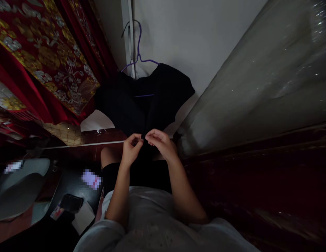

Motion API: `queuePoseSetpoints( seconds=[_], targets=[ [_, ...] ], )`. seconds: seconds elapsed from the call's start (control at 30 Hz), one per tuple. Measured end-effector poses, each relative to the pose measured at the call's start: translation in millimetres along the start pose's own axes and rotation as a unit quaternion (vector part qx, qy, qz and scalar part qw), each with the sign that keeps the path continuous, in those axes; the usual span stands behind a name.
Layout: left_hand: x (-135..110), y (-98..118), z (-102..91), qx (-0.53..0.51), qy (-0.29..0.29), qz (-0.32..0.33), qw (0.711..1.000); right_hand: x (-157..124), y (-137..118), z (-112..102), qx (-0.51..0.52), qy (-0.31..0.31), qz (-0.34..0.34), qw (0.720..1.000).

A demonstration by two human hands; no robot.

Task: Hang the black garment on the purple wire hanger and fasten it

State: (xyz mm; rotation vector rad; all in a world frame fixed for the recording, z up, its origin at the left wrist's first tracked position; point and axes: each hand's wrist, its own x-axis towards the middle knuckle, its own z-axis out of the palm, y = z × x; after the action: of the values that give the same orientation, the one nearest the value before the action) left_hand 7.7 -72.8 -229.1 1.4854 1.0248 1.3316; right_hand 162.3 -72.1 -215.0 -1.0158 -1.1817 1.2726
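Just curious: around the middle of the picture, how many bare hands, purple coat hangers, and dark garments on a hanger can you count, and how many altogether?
Bare hands: 2 (left hand, right hand)
Purple coat hanger: 1
Dark garment on it: 1
Total: 4

Garment (168, 91): near-black. Hanger (139, 56): purple. Draped cloth (55, 52): red, gold and silver floral pattern. Wall (191, 28): pale grey. Shirt (149, 217): grey. Shorts (147, 178): black.
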Motion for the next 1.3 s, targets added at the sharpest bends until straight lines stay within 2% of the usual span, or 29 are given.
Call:
queuePoseSetpoints(
  seconds=[0.37,0.47,0.57,0.67,0.87,0.97,1.07,1.13,1.23,1.3],
  targets=[
    [-4,9,-1.3,0.01,0.026,-0.012,1.0,-6,3,0,-0.055,-0.014,-0.047,0.997],
    [-4,7,-1.7,-0.001,0.038,-0.014,0.999,-8,1,1,-0.09,0.022,-0.071,0.993],
    [-4,8,-5.5,0.013,0.032,0.002,0.999,-11,-4,5,-0.132,0.045,-0.091,0.986],
    [-5,11,-12.3,0.06,0.016,0.032,0.998,-14,-4,8,-0.166,0.024,-0.091,0.982],
    [-6,10,-17.9,0.107,0.0,0.053,0.993,-10,14,13,-0.119,-0.008,-0.101,0.988],
    [-6,6,-14.2,0.109,0.001,0.04,0.993,-10,16,14,-0.123,0.014,-0.11,0.986],
    [-8,2,-7.5,0.122,-0.01,0.028,0.992,-6,9,9,-0.183,0.048,-0.135,0.973],
    [-10,0,-3.0,0.135,-0.021,0.038,0.99,2,3,2,-0.234,0.047,-0.158,0.958],
    [-10,0,-0.8,0.157,-0.027,0.067,0.985,29,-7,-8,-0.3,0.031,-0.208,0.931],
    [-6,0,-3.0,0.171,-0.01,0.082,0.982,57,-19,-12,-0.351,0.013,-0.247,0.903]
  ],
)
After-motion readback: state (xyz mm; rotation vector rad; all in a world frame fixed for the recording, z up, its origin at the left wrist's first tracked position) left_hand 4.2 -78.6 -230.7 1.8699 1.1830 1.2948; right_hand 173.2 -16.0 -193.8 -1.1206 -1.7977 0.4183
